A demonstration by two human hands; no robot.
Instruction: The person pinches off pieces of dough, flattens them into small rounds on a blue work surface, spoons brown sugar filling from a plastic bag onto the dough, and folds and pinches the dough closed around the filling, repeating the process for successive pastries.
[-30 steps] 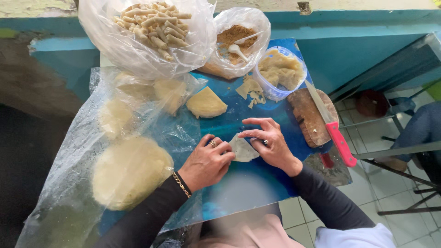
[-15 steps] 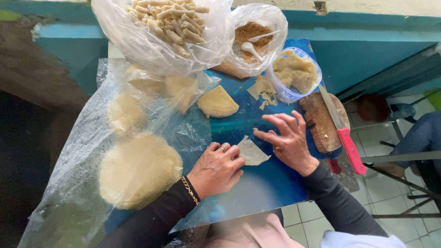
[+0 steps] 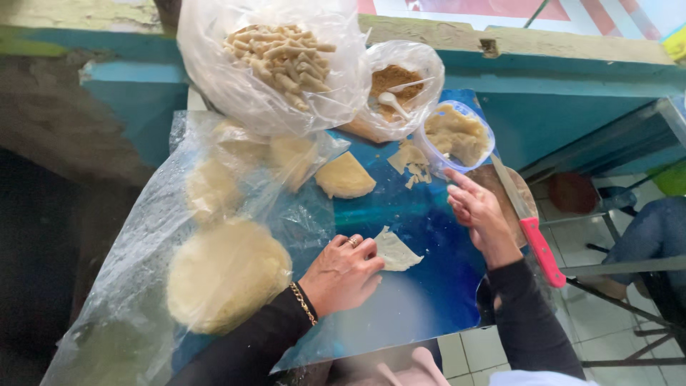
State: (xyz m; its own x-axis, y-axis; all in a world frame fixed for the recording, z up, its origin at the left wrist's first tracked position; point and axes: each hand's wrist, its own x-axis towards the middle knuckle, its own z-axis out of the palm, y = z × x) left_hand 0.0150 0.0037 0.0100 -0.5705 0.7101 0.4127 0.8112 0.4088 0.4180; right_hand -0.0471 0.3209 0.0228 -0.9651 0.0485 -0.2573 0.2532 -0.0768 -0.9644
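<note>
My left hand [image 3: 343,274] rests on the blue table [image 3: 421,286], fingertips pressing the edge of a small flat piece of pale dough [image 3: 395,251]. My right hand [image 3: 477,211] hovers open over the table's right side, fingers pointing toward a clear tub of pale filling [image 3: 454,134]; it holds nothing. Torn dough scraps [image 3: 409,161] lie just left of the tub. A dough wedge [image 3: 344,176] sits further left.
Round dough discs [image 3: 226,274] lie under clear plastic on the left. A bag of rolled sticks [image 3: 275,53] and a bag of brown powder with a white spoon [image 3: 394,89] stand at the back. A red-handled knife [image 3: 532,232] lies on a wooden board at the right edge.
My right hand has let go of the dough piece and moved up and right toward the tub. The left hand stays on the dough piece.
</note>
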